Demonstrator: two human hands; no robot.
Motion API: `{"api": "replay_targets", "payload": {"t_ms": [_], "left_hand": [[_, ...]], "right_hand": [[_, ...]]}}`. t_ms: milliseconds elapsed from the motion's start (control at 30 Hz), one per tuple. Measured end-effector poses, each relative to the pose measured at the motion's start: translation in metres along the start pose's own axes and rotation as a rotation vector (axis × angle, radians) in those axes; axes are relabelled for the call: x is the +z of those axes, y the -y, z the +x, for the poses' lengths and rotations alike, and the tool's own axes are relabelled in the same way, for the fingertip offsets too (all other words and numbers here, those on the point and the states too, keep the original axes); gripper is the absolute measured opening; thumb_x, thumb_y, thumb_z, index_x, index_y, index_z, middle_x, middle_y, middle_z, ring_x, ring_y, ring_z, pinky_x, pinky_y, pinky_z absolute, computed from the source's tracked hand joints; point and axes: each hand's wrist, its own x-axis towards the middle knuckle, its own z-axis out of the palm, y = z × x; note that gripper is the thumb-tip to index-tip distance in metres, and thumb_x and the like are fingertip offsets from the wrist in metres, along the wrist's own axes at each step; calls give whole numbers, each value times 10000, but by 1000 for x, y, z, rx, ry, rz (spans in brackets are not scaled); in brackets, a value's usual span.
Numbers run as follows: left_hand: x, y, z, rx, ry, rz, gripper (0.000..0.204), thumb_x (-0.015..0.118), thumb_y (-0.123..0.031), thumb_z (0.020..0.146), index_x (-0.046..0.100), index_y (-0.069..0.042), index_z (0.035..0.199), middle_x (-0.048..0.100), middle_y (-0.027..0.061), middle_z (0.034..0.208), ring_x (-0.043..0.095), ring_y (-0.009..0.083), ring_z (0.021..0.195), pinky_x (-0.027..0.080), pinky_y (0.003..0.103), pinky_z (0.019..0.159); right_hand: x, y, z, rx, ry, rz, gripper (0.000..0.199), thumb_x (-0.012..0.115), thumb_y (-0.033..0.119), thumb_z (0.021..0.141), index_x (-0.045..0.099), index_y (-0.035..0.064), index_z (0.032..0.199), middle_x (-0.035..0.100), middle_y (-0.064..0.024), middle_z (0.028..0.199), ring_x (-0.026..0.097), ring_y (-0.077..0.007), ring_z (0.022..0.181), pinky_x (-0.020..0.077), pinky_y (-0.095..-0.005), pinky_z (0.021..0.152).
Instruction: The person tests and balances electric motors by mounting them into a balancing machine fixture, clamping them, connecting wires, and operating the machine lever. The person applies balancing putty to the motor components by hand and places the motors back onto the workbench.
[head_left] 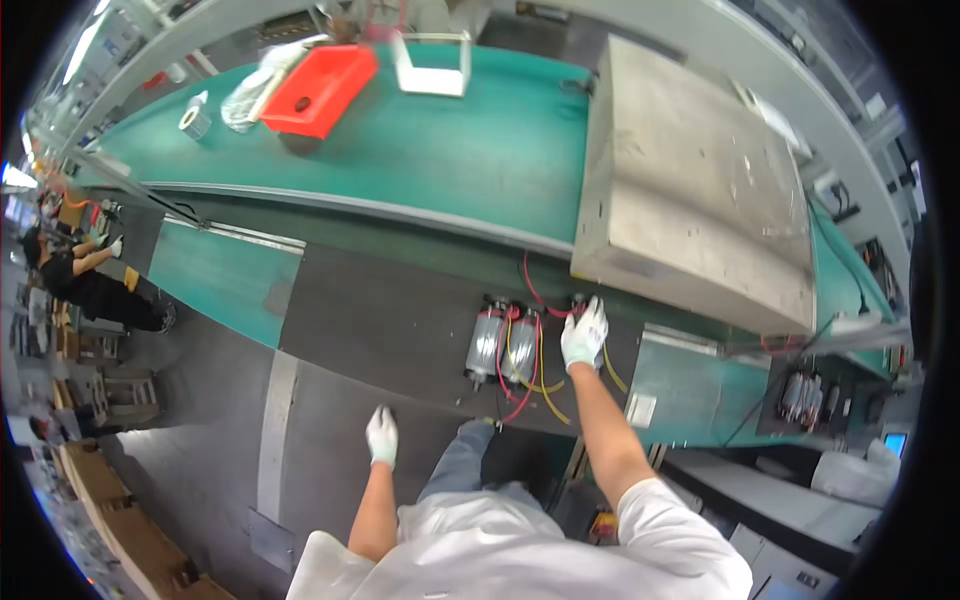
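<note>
Two grey cylindrical electric motors, a left motor [485, 343] and a middle motor [520, 346], lie side by side on the dark bench mat [370, 310]. Red wires [530, 372] and yellow wires [543, 365] run from them toward the near edge. My right hand [585, 335], in a white glove, is closed over a third motor [578, 302] just to their right. Most of that motor is hidden beneath the glove. My left hand [381, 437], also gloved, hangs short of the bench's near edge, fingers stretched out, with nothing visible in it.
Beyond the bench runs a green surface [450, 150] bearing a red bin [325, 90] and a white frame [432, 70]. A large metal housing [700, 170] stands at the right. More motors [802, 397] lie farther right. Another person [85, 270] works at far left.
</note>
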Motion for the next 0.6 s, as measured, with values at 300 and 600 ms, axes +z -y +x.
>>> {"api": "replay_targets", "payload": {"t_ms": [300, 600], "left_hand": [[140, -304, 48, 882, 305, -200, 258, 534, -160, 945, 665, 9, 1089, 669, 225, 1100, 629, 395, 1028, 491, 423, 920], [293, -360, -9, 776, 504, 655, 785, 429, -686, 896, 678, 36, 1073, 682, 278, 1071, 652, 390, 1062, 381, 509, 1063]], "right_hand": [[-24, -89, -18, 37, 62, -138, 252, 513, 196, 926, 668, 100, 1100, 677, -140, 935, 658, -324, 879, 514, -458, 799], [-47, -93, -90, 132, 85, 80, 425, 622, 258, 901, 597, 125, 1304, 625, -201, 1236, 615, -377, 1108, 507, -447, 932]]}}
